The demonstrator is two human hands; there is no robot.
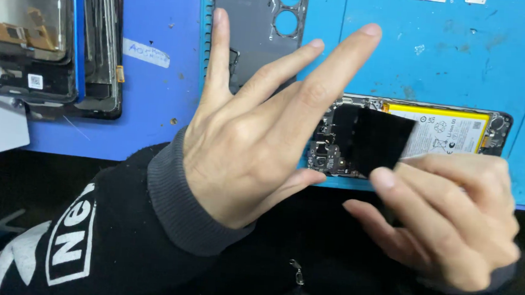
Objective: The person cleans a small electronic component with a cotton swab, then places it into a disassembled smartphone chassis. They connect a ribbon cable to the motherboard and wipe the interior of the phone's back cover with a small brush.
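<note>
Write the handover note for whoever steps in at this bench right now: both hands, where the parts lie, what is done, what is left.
Left hand: raised, fingers spread, holding nothing.
Right hand: pinches a black sheet piece by its lower edge, over the opened phone.
Opened phone lies on the blue mat, back off, yellow-edged battery and board exposed.
Grey back cover lies above, on the mat.
Stacked screen frames sit far left.
Done: the back is off.
Left: black piece not yet laid down.

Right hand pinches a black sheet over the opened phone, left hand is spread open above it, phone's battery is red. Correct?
Not quite: the battery is yellow and white, not red, as the head view shows. The rest stands: the right hand pinches the black sheet over the opened phone, left hand spread.
</note>
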